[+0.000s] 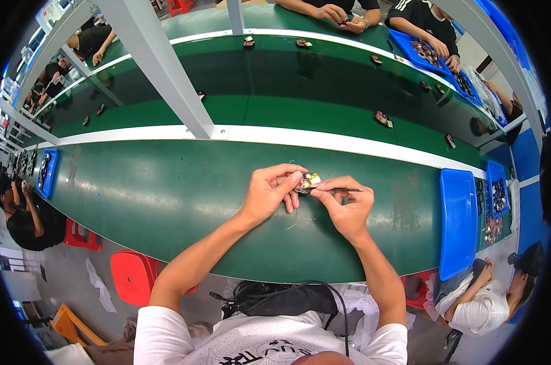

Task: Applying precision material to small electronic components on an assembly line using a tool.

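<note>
Above the middle of the green workbench, my left hand grips a small dark electronic unit by its left side. Yellow and white patches show on the unit's upper face. My right hand pinches a thin dark stick-like tool, whose rear end points right. The tool's front end meets the unit, but my fingers hide the exact contact. Both forearms reach in from below.
Beyond a white rail, a green conveyor belt carries several small units. A grey metal post rises at the rail. A blue tray lies right, another far left. Several people work around; a red stool stands below.
</note>
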A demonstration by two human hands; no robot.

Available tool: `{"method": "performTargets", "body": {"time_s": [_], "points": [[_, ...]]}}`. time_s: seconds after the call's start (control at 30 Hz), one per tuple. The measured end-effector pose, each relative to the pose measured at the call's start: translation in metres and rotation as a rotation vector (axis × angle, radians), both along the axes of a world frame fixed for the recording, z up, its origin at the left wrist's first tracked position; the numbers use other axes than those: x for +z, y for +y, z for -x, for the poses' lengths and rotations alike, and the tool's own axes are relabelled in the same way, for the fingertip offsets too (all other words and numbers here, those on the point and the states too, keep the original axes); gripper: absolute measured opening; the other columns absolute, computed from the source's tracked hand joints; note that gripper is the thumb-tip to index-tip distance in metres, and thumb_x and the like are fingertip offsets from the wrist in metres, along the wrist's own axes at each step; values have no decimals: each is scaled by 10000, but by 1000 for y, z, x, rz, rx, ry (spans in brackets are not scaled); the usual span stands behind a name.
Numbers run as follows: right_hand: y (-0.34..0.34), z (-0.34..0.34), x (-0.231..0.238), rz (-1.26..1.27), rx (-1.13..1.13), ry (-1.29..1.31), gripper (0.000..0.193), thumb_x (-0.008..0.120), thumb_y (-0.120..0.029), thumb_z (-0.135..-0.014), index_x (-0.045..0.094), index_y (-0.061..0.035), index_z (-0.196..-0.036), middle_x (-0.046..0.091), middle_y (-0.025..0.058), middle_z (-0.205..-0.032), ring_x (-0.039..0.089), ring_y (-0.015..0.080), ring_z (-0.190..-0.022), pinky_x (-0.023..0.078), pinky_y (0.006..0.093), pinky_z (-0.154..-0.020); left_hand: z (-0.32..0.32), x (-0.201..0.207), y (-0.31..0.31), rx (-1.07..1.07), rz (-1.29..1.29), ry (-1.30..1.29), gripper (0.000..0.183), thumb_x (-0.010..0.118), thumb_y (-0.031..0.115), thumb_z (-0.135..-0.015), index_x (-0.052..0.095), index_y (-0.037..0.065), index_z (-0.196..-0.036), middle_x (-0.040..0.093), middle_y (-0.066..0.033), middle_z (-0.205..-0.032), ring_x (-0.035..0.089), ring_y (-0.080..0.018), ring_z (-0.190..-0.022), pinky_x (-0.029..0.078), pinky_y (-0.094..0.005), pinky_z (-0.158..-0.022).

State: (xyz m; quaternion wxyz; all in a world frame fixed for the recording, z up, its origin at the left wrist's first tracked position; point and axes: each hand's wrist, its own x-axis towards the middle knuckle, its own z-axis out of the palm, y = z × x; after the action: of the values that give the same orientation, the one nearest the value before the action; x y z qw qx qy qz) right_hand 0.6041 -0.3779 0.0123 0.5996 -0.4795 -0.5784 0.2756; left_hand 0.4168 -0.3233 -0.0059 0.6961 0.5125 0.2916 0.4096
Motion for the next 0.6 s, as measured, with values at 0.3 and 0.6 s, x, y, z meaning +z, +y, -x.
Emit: {"method": "performTargets", "body": {"time_s": [0.3,0.6], "points": [[0,-2,-3,3,6,-34,144,857,2,-748,770,-55,-847,655,-29,-647,364,-1,-456,245,215,-437,0,3,-2,-3,4,-12,265,585,136,-1026,648,-87,-1153,692,-136,-842,660,-148,-596,535,-253,-475],[-1,-2,2,7,6,-63,139,861,-12,-748,764,-48,-840,620,-43,-609,365,-7,-453,244,207,-441,1,6,-3,26,-9,-29,238,602,107,-1012,660,-89,-1132,696,-137,-811,656,-149,-571,523,-252,-457]]}}
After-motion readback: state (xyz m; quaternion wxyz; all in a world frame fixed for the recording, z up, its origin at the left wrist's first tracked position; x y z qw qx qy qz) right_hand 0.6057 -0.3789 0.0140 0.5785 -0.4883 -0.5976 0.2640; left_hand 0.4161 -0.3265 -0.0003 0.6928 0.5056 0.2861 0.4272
